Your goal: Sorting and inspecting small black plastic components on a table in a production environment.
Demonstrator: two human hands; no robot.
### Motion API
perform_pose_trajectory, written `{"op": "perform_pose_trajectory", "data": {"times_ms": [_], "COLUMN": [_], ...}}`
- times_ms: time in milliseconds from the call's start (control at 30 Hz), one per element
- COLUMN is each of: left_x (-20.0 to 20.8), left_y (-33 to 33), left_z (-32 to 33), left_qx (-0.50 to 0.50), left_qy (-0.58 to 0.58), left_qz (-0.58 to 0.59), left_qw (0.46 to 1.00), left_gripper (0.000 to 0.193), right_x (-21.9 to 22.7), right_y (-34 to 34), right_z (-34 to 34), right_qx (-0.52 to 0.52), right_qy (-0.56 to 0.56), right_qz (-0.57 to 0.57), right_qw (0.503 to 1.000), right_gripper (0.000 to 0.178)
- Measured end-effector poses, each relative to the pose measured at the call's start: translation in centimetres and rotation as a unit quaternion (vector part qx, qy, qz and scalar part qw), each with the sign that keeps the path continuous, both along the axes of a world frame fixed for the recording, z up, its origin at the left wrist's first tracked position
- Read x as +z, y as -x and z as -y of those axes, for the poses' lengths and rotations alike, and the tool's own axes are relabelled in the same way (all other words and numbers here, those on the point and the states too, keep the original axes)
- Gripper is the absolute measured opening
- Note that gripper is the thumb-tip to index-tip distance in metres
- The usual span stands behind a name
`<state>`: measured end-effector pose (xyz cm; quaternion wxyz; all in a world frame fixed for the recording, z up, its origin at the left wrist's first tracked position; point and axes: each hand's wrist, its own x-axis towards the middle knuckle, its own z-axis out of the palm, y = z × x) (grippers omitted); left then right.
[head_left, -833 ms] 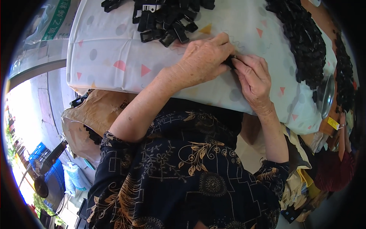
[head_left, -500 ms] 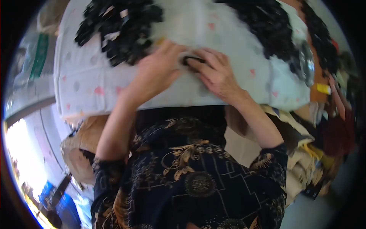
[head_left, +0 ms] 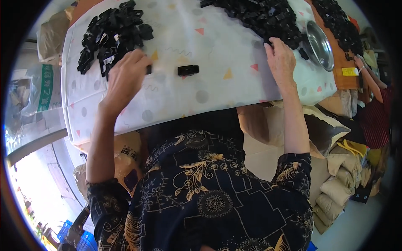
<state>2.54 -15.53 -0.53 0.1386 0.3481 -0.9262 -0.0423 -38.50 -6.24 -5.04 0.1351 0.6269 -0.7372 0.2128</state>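
The lone black piece [head_left: 188, 70] lies between the left hand [head_left: 127, 74], fingers curled by a dark part [head_left: 149, 70] leftward, and the right hand [head_left: 280, 60], at a heap [head_left: 272, 19] rightward (likely for easy reach). I can't tell either grip.

Left pile [head_left: 115, 27], right pile [head_left: 270, 19] on tablecloth [head_left: 234, 50], part [head_left: 188, 70] between, bowl [head_left: 319, 46] farther right

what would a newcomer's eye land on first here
Probably the left heap of black pieces, by the left hand, and the right heap, just ahead of the right hand. Next, a lone black rectangular piece on the patterned tablecloth between the hands, then the shiny metal dish beside the right heap.
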Motion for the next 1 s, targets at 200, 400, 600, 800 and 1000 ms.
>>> {"op": "perform_pose_trajectory", "data": {"times_ms": [200,400,600,800,1000], "left_x": [-1.7,-2.7,-3.1,-0.9,-1.6], "left_y": [7.3,7.6,6.5,9.3,9.2], "left_z": [2.3,2.7,1.3,0.1,0.6], "left_qx": [-0.053,-0.010,0.017,0.085,-0.003], "left_qy": [-0.031,-0.119,-0.141,-0.258,-0.078], "left_qz": [-0.012,-0.131,-0.094,0.002,-0.076], "left_qw": [0.998,0.984,0.985,0.962,0.994], "left_gripper": [0.018,0.031,0.037,0.039,0.029], "right_x": [0.2,0.5,0.6,1.4,2.0], "right_y": [-1.3,-3.1,-2.6,-6.6,-8.7], "right_z": [0.5,0.2,-0.5,-0.8,0.6], "right_qx": [0.085,0.181,0.131,0.178,0.189], "right_qy": [0.041,0.040,-0.011,-0.049,-0.016], "right_qz": [-0.002,0.027,0.158,0.164,0.270], "right_qw": [0.996,0.982,0.979,0.969,0.944], "right_gripper": [0.015,0.027,0.023,0.021,0.024]}}
